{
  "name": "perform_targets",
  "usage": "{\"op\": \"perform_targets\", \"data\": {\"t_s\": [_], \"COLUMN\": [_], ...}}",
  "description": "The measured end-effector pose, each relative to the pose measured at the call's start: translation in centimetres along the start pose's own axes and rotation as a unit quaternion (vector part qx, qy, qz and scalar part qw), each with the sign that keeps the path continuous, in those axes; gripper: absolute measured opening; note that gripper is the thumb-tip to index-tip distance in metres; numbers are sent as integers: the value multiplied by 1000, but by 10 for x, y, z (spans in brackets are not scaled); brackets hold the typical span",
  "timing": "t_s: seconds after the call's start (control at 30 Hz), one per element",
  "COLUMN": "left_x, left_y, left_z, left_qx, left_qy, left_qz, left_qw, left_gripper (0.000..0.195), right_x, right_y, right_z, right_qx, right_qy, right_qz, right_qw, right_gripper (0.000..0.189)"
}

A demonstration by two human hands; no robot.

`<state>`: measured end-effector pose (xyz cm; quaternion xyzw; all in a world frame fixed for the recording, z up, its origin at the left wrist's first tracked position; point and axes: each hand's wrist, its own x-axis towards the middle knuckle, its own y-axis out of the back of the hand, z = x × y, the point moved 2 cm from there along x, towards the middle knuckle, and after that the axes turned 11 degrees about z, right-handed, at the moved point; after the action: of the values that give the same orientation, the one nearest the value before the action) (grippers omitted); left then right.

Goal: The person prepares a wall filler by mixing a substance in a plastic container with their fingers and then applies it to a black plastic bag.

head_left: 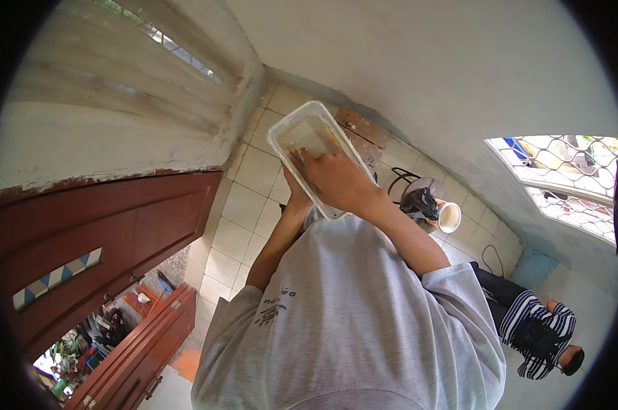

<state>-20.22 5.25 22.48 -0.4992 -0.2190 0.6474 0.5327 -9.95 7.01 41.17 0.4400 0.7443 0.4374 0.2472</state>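
Observation:
A long translucent plastic tub [316,110] with rounded corners is tilted in front of my chest. Its inside carries whitish smears and a yellowish streak along one wall. My left hand [297,190] holds the tub from its left side and below; most of those fingers are hidden behind the plastic. Over the near half of the tub lies my right hand [334,177], its fingers bent down inside near the left wall. Whether it pinches something small in there cannot be made out.
Wooden boards [360,125] lie on the tiled floor by the wall. A round stool [434,187] has a black plastic bag [421,204] and a white bucket [449,217] beside it. Red door panels [109,215] are at left, a grilled window [565,159] at right. Another person [537,328] is at lower right.

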Motion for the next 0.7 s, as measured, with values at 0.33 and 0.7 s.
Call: {"op": "perform_targets", "data": {"t_s": [0.33, 0.7], "left_x": [-5, -9], "left_y": [-26, -11], "left_z": [7, 6], "left_qx": [16, 17], "left_qy": [-46, 8], "left_qz": [29, 28], "left_qw": [998, 999], "left_gripper": [62, 72], "right_x": [6, -3], "right_y": [14, -2], "right_z": [3, 11], "right_qx": [-81, 14], "right_qy": [-67, 13], "right_qz": [65, 47], "right_qw": [992, 999], "right_gripper": [53, 47]}}
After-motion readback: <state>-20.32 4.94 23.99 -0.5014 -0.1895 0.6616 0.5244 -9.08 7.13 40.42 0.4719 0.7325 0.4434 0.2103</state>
